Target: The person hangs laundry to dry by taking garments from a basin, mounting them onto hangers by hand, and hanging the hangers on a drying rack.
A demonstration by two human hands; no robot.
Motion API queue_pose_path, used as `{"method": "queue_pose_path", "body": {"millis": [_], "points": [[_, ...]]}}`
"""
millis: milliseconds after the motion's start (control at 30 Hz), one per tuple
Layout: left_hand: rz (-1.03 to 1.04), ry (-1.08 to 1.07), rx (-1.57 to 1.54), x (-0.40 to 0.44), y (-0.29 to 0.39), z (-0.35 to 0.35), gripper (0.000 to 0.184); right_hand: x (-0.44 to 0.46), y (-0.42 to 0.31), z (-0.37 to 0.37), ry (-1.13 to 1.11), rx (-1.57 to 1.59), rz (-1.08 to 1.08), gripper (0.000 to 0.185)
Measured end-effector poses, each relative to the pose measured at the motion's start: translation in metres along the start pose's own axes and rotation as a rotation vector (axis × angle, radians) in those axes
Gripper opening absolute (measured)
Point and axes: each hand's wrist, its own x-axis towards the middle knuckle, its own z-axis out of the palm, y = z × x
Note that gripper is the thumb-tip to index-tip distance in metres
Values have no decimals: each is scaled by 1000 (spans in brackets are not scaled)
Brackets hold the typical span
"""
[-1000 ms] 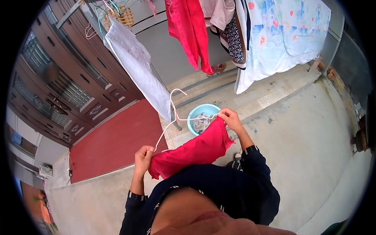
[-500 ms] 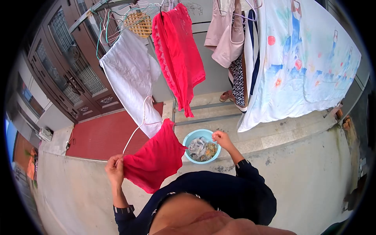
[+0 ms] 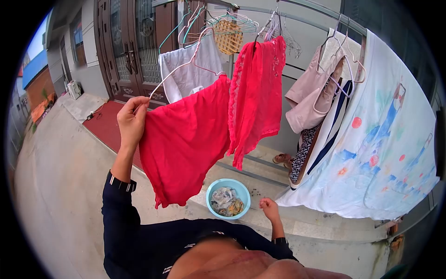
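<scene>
My left hand (image 3: 132,122), raised, pinches the left end of a pale wire clothes hanger (image 3: 170,77) together with the corner of a red garment (image 3: 183,139) draped from it. The hanger's hook reaches up by the rail. Low on the right, my right hand (image 3: 270,210) is loosely curled, with nothing visible in it. Just left of that hand stands a light blue basin (image 3: 247,201) holding wet-looking bundled laundry (image 3: 226,201). Another red garment (image 3: 258,93) with lace edging hangs directly beside the held one, their edges meeting in view.
Several hangers (image 3: 195,23) and a white cloth (image 3: 193,65) hang at the rail's left. Right of centre hang a pink top (image 3: 313,100) and a large printed sheet (image 3: 371,139). Behind are steps (image 3: 260,162), shoes (image 3: 282,159), a red mat (image 3: 111,125) and brown doors (image 3: 121,46).
My left hand has risen, lifting the red garment and hanger up towards the rail. My right hand has drawn back slightly from the basin. The view has shifted.
</scene>
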Motion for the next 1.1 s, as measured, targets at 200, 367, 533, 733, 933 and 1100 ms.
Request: {"method": "queue_pose_path", "body": {"millis": [200,367,533,733,933,1100], "points": [[145,106,-135,86,12,51,10,-49,25,2,64,-22,149,10],[178,196,-157,153,18,84,14,-84,62,7,142,-154,277,11],[122,178,70,199,10,110,16,-90,74,27,123,-252,284,13],[128,-10,221,203,-14,140,22,-76,78,42,-20,-272,212,20],[107,-418,-376,158,21,111,31,-77,87,54,-21,-250,276,22],[269,-111,-136,186,-18,107,29,-74,43,66,-77,-297,269,22]]}}
